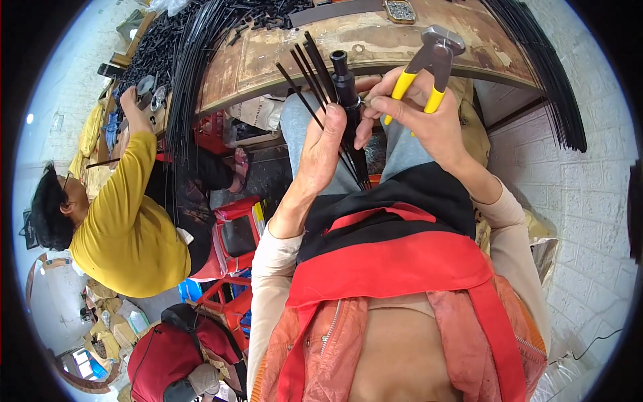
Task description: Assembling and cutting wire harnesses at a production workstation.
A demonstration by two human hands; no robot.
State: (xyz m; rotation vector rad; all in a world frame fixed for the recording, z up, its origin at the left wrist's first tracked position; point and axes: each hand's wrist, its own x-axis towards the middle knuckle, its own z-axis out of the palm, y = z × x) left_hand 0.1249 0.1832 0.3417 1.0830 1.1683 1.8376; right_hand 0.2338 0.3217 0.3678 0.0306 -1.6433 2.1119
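Note:
My left hand (321, 144) is closed round a dark bundle in front of my lap. In it are several thin black rods (303, 75), fanned out at the top, and a thick black tube (343, 84) with a narrower, collared end pointing up. My right hand (429, 117) holds end-cutting pincers (435, 57) with yellow handles and a steel head, tilted up and resting across the palm. Its thumb and forefinger pinch close beside the tube, where a thin, wire-like bit shows. What lies between those fingertips is too small to make out.
A worn wooden table (268, 60) curves ahead, with long black rods (194, 74) overhanging its left side and more rods (546, 74) at right. Small black parts (157, 60) lie heaped far left. A co-worker in a yellow top (134, 221) sits left, near a red stool (234, 234).

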